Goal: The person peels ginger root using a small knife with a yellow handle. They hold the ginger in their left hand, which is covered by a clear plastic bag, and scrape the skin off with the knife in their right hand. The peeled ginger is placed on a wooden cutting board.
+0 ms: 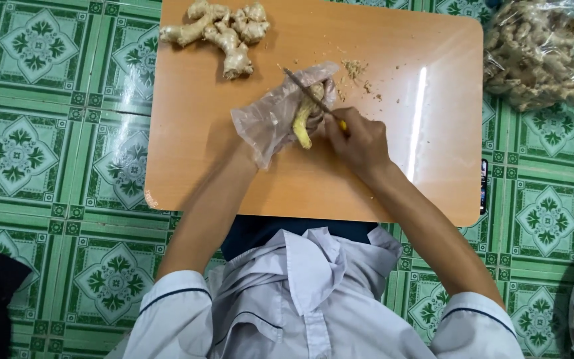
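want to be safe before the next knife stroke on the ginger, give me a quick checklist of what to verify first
1. Left hand gloved in clear plastic and wrapped around the ginger piece: ok.
2. Right hand closed on the knife, yellow handle just showing: ok.
3. Blade lies across the ginger piece right by the gloved fingers; whether it clears them: cannot tell.
4. Orange cutting board flat under the hands, with bare surface around them: ok.
5. Unpeeled ginger root sits apart at the board's far edge, clear of the blade: ok.
6. Peel scraps scattered beside the blade: not ok.
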